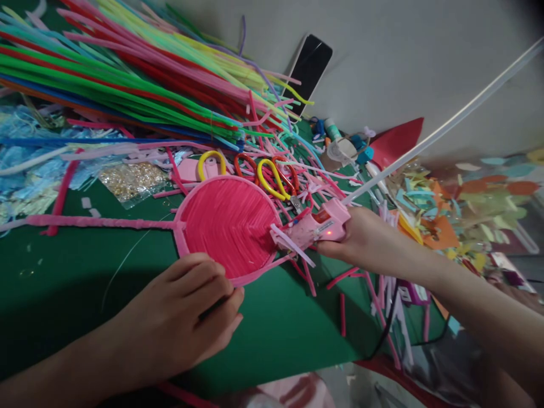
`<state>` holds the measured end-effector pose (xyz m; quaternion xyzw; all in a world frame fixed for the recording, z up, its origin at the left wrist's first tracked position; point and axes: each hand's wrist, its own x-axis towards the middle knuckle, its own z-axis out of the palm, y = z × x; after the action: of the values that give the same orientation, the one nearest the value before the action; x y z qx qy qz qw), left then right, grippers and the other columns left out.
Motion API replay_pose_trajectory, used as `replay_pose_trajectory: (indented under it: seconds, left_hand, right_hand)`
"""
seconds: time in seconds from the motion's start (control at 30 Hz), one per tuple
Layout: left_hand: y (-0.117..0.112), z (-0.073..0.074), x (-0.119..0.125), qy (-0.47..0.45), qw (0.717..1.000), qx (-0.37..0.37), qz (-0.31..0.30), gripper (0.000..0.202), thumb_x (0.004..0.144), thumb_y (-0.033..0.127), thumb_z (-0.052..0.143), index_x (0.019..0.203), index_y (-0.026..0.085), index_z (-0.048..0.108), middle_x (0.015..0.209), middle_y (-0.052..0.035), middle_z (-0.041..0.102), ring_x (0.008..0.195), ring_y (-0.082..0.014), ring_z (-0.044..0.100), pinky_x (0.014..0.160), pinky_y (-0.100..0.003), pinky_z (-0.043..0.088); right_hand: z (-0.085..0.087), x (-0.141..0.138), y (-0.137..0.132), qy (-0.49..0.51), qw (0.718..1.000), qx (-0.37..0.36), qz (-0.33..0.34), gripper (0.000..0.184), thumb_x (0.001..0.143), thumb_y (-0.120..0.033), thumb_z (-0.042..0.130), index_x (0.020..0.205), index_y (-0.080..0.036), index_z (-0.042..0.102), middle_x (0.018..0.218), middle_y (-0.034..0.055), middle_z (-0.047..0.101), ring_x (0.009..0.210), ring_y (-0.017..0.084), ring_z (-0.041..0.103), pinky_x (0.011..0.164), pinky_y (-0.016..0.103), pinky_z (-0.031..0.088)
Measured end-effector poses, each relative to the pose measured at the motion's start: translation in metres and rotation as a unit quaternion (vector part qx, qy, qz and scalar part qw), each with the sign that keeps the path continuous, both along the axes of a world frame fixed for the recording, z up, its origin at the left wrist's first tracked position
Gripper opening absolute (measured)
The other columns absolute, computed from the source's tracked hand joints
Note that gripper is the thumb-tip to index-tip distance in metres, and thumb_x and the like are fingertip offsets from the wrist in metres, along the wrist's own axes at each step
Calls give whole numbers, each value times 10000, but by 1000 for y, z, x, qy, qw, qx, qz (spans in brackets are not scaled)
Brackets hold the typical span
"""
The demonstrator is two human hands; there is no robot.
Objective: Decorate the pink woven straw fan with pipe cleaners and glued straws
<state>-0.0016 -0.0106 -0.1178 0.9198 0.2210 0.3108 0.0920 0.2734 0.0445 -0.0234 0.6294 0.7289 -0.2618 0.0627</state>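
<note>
A round pink fan-like piece (229, 224) with a pipe-cleaner rim and a long wrapped stem (102, 222) is held over the green table. My left hand (199, 306) pinches its lower rim, fingers closed. At the piece's right edge, my right hand (357, 238) is wrapped around a pink hot glue gun (329, 224) with a small lit light. A long whitish glue stick (442, 130) sticks out of the gun's back. The gun's nozzle lies by the rim, where a short pale pipe-cleaner strip (293, 245) crosses it; contact there I cannot tell.
Bundles of coloured pipe cleaners (127, 73) fill the back left. Scissors with yellow handles (272, 180) and orange-handled scissors (246, 165) lie behind the round piece. A phone (312, 65), a bag of gold beads (134, 180) and paper scraps (442, 212) surround the green tabletop (280, 340).
</note>
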Motion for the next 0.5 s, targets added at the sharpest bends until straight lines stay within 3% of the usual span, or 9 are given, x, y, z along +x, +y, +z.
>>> replay_pose_trajectory:
  seconds: [0.23, 0.33, 0.5]
  left_hand:
    - [0, 0, 0, -1, 1000, 1, 5, 137, 879, 156, 583, 961, 133, 691, 802, -37, 654, 816, -208, 538, 860, -403, 427]
    - [0, 0, 0, 5, 1000, 2, 12, 138, 881, 167, 579, 969, 148, 683, 805, -30, 649, 814, -201, 545, 865, -394, 433]
    - [0, 0, 0, 3, 1000, 2, 11, 135, 891, 175, 567, 964, 153, 678, 804, -28, 639, 813, -197, 544, 870, -393, 426]
  right_hand:
    - [0, 4, 2, 0, 1000, 27, 10, 161, 695, -331, 651, 650, -201, 568, 534, -10, 537, 535, 159, 488, 483, 268, 295]
    - [1, 5, 3, -5, 1000, 25, 10, 189, 699, -330, 632, 609, -206, 521, 520, -28, 501, 492, 132, 437, 475, 265, 281]
    - [2, 6, 5, -31, 998, 52, 20, 291, 659, -256, 578, 530, -218, 319, 445, -67, 299, 429, 87, 271, 440, 253, 226]
